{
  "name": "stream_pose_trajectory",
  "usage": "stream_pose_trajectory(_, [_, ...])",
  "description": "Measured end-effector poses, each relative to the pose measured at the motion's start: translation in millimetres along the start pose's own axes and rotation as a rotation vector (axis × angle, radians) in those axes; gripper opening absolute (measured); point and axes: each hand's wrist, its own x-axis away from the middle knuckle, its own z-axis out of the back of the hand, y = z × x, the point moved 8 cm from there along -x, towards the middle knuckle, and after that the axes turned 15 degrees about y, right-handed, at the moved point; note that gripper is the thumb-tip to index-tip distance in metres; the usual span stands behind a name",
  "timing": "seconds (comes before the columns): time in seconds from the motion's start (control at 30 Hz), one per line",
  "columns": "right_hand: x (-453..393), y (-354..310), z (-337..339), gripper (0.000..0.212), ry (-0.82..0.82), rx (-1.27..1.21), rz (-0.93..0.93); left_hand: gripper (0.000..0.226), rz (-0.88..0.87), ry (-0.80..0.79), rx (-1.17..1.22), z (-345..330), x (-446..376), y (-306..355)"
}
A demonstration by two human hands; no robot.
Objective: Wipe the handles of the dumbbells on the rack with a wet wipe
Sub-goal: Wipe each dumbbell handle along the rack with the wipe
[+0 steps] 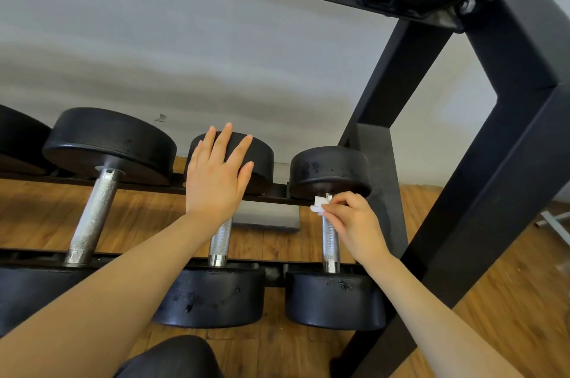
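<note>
- Right now your right hand [354, 223] pinches the wet wipe [320, 203] against the far end of the handle [330, 242] nearest the rack post [401, 100].
- Your left hand [216, 174] lies flat, fingers straight, on the next dumbbell [246, 158] away from that post.
- It looks like you just began this handle; I cannot tell if the others are clean.

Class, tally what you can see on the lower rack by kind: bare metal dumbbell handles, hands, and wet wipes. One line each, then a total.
Metal dumbbell handles: 3 (left handle, middle handle, right handle)
Hands: 2 (left hand, right hand)
Wet wipes: 1 (wet wipe)
Total: 6
</note>
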Motion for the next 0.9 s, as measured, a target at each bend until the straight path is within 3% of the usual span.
stream_pose_trajectory(0.43, [1,-17,-9,0.009,-0.174,0.058,0.204,0.055,0.003,0.008,0.028,2,0,0])
stream_pose_trajectory(0.57, [-6,-7,-5,0.017,-0.118,-0.026,0.006,0.055,0.007,0.013,0.032,3,0,0])
stream_pose_trajectory(0.73, [1,-16,-12,0.016,-0.185,0.045,0.120,0.055,0.010,0.008,0.031,3,1,0])
stream_pose_trajectory(0.9, [-9,-13,-10,0.022,-0.174,0.039,0.054,0.053,0.017,0.013,0.035,3,1,0])
